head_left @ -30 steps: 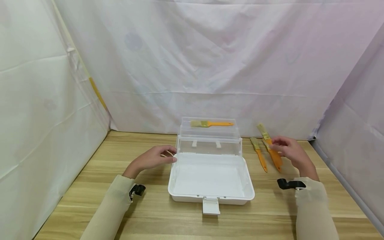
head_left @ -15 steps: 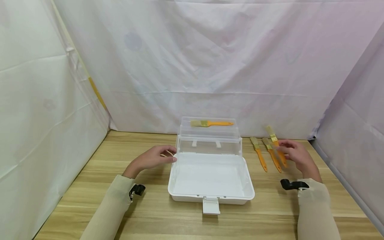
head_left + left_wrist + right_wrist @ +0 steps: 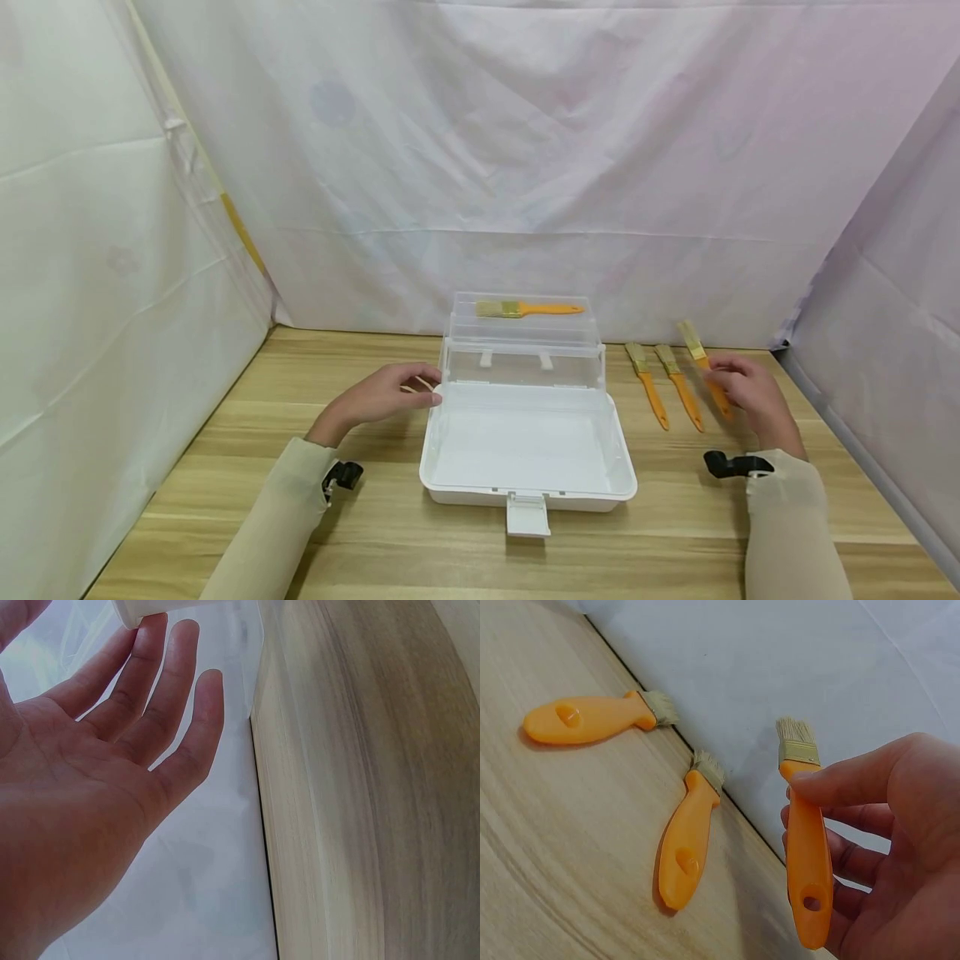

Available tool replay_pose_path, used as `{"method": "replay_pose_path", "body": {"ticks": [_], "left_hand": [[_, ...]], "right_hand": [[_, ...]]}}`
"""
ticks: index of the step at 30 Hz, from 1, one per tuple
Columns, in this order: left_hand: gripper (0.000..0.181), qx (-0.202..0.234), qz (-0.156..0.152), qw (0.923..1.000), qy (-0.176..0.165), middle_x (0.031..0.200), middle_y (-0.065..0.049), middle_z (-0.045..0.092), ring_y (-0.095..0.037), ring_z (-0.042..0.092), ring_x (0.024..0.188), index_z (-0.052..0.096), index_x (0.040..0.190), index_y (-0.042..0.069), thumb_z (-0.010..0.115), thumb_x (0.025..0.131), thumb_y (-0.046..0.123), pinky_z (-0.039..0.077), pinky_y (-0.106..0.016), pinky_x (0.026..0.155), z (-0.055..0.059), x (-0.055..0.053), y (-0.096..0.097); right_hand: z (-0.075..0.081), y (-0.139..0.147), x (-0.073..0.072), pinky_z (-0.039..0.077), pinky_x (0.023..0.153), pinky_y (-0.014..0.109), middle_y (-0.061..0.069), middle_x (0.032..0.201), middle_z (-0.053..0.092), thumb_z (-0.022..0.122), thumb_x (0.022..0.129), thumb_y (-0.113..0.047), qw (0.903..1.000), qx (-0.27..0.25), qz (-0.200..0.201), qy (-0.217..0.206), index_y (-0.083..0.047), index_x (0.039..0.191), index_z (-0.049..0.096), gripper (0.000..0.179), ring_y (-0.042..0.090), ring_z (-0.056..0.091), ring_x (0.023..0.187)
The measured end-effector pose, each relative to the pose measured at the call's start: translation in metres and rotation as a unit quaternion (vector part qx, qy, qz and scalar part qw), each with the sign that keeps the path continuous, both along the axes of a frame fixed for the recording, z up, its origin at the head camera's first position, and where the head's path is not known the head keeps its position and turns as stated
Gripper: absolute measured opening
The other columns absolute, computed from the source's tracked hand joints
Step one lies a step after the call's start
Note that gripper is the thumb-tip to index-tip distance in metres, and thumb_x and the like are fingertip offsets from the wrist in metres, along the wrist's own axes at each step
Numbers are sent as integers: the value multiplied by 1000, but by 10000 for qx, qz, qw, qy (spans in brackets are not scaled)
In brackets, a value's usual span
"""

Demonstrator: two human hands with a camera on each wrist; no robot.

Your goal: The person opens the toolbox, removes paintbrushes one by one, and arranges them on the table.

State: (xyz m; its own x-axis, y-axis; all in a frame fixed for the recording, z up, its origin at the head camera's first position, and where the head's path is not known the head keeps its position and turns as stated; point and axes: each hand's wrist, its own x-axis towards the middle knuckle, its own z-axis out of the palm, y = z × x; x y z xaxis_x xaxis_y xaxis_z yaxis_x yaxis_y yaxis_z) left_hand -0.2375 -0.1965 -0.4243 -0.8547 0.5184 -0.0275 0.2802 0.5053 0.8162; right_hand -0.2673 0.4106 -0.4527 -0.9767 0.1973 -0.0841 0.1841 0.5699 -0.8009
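My right hand (image 3: 752, 397) pinches a paintbrush (image 3: 808, 859) by its orange handle, thumb near the metal band, bristles pointing away from me. Two more orange-handled paintbrushes lie side by side to its left: an outer paintbrush (image 3: 648, 387) and a nearer paintbrush (image 3: 681, 390). At the left rim of a white plastic box (image 3: 528, 498), my left hand (image 3: 381, 395) rests with loosely extended fingers. Its fingertips touch a white edge (image 3: 146, 607) in the left wrist view. The box stands with its clear lid (image 3: 525, 367) raised and its white base bare inside.
Another paintbrush (image 3: 528, 309) lies crosswise on the clear upper part behind the box. The white front latch (image 3: 528, 515) hangs down over the wooden table (image 3: 622, 558). White cloth (image 3: 525, 167) encloses the back and both sides.
My right hand has moved right with the paintbrush, away from the two lying paintbrushes, one of which it had overlapped. The left hand and the box have stayed still.
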Motion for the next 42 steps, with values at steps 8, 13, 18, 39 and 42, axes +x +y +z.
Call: {"method": "replay_pose_path", "body": {"ticks": [8, 13, 18, 39, 42], "left_hand": [[41, 42, -23, 10000, 11, 131, -4, 72, -24, 69, 120, 70, 140, 8, 74, 107, 34, 56, -49, 102, -1, 0, -1], [41, 55, -27, 10000, -10, 131, -4, 72, -24, 69, 120, 70, 140, 9, 74, 107, 34, 55, -48, 102, -2, 1, -1], [41, 62, -11, 10000, -55, 130, -3, 72, -24, 69, 120, 71, 140, 9, 74, 107, 34, 55, -47, 101, -2, 2, -1], [42, 8, -3, 10000, -12, 129, -3, 72, -25, 68, 120, 70, 140, 9, 74, 107, 35, 55, -49, 102, -1, 0, -1], [42, -7, -6, 10000, -1, 129, -3, 72, -25, 68, 120, 70, 140, 9, 73, 107, 35, 55, -49, 102, 0, 0, -1]], "right_hand": [[-9, 7, -2, 47, 79, 29, 28, 144, 56, 64, 110, -30, 9997, 172, -139, -75, 8, 148, 57, 55, 28, 54, 107], [-15, 10, -2, 47, 78, 32, 29, 145, 55, 65, 108, -34, 9990, 208, -255, -303, 7, 147, 58, 57, 34, 53, 110], [-18, 10, -1, 48, 75, 30, 30, 145, 55, 67, 108, -35, 9984, 318, -345, -313, 7, 146, 59, 57, 33, 54, 108], [-12, -7, 0, 48, 68, 36, 33, 129, 65, 70, 106, -26, 9908, 1224, -540, -177, 9, 129, 69, 42, 39, 58, 101], [-11, -9, 0, 48, 68, 36, 33, 128, 66, 70, 105, -26, 9898, 1313, -525, -150, 8, 129, 69, 41, 39, 58, 100]]}}
